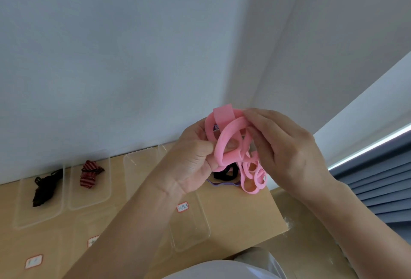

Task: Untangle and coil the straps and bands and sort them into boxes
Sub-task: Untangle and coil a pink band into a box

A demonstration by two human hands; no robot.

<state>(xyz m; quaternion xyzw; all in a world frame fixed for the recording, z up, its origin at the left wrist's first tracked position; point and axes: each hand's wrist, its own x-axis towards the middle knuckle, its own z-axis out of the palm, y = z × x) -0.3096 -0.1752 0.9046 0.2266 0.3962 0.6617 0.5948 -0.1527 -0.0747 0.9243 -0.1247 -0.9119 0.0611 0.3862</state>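
Near, a labelled box [195,234] lies on the table. Above it the left hand [193,163] pinches the knotted pink band [229,136] and the right hand [287,149] grips its loops: untangling, probably. Next, tease the loops apart, then coil. Far left, boxes hold a black strap [44,187] and a striped strap [90,174]

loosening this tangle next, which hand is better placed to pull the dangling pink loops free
Probably right: the right hand sits beside the dangling loops; the left hand pinches the pink band, anchoring it.
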